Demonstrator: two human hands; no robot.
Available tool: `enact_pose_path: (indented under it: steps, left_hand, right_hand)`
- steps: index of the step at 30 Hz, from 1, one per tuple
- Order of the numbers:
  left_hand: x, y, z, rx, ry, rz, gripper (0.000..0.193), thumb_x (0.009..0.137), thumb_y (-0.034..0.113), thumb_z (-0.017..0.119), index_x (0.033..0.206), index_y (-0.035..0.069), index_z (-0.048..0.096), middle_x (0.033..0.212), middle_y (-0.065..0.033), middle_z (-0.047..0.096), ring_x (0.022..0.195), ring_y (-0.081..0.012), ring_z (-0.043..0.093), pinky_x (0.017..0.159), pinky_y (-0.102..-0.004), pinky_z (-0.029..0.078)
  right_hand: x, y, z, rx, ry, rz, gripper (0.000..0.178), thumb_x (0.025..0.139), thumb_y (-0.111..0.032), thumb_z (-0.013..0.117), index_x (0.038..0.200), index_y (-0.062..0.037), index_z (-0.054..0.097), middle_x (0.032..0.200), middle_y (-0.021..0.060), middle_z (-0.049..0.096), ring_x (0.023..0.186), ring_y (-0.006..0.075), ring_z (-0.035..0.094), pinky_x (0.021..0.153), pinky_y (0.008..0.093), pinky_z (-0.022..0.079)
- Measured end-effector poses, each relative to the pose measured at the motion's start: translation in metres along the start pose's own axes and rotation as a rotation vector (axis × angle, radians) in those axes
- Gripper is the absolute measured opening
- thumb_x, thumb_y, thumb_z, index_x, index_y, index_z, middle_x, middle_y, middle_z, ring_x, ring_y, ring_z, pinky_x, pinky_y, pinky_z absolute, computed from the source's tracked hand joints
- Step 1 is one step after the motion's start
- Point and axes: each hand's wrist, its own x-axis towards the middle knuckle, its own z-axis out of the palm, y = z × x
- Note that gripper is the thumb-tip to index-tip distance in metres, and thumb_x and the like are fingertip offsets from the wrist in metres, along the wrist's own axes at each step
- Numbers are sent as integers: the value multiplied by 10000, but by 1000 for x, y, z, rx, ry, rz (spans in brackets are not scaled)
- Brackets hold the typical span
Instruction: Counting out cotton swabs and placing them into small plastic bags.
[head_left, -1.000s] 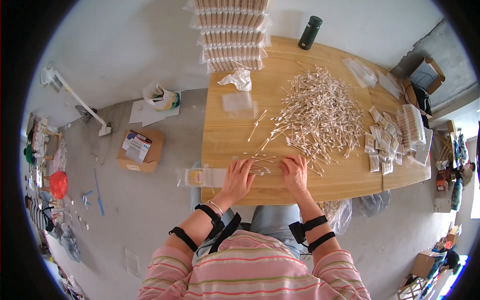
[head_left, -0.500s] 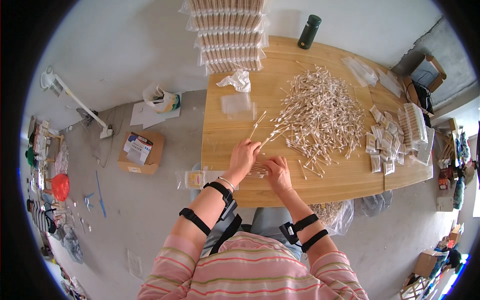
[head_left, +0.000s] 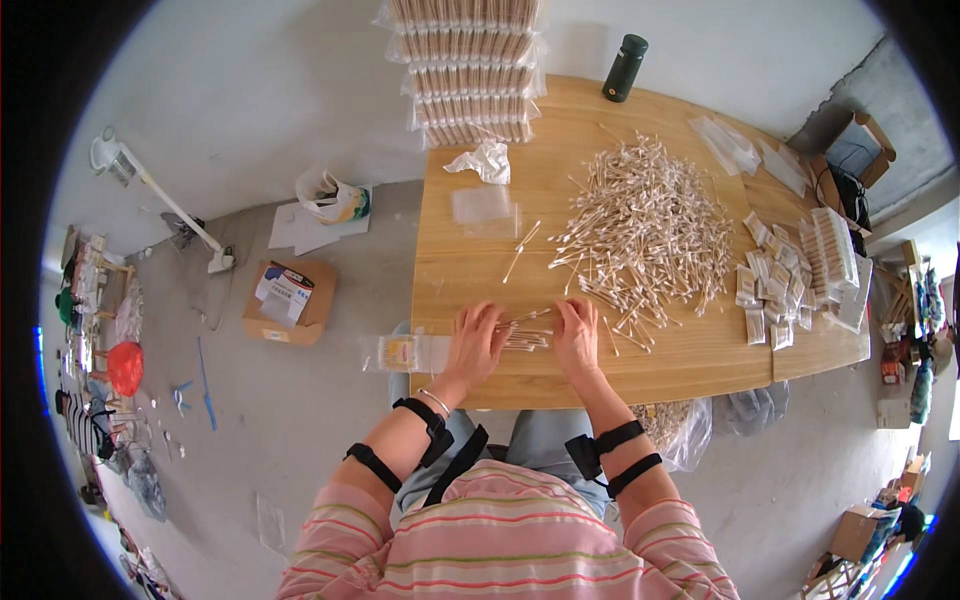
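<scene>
Near the table's front edge a small row of wooden cotton swabs (head_left: pixel 527 338) lies crosswise between my hands. My left hand (head_left: pixel 477 345) has its fingers curled at the row's left end. At the right end, my right hand (head_left: pixel 577 342) pinches swab tips between thumb and fingers. A few upper swabs span from one hand to the other. How many each hand grips is hidden by the fingers. Beyond them is a big loose heap of cotton swabs (head_left: pixel 645 235). A couple of stray swabs (head_left: pixel 521 252) rest apart, left of the heap.
A filled swab packet (head_left: pixel 395 353) overhangs the table's left edge. Clear bags (head_left: pixel 482 205) and crumpled white plastic (head_left: pixel 487 160) lie farther back. Stacked swab packs (head_left: pixel 470 90) and a dark green bottle (head_left: pixel 625 68) stand at the far side. Small packets (head_left: pixel 770 275) are piled at right.
My left hand has drawn back toward me from the heap's near left side. My right hand has shifted right and slightly away from me, and the swab row between my hands shows more.
</scene>
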Motion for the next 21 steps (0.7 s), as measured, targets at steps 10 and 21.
enact_pose_path:
  steps: [10,21]
  left_hand:
    - [-17,4,9,-70,-104,-112,626,802,179,705,1324,-6,415,1372,-187,409,1292,-379,363,1090,-450,322]
    - [-16,16,10,51,-149,-179,497,842,173,656,1296,53,493,1262,-117,509,1184,-333,452,987,-450,373]
  right_hand:
    - [-6,-28,15,194,-30,-19,334,794,88,500,1089,-24,608,984,177,602,950,375,556,856,419,457]
    - [-26,-7,-21,-175,74,165,392,764,-14,575,1150,-74,545,1139,168,539,1085,371,466,923,472,388]
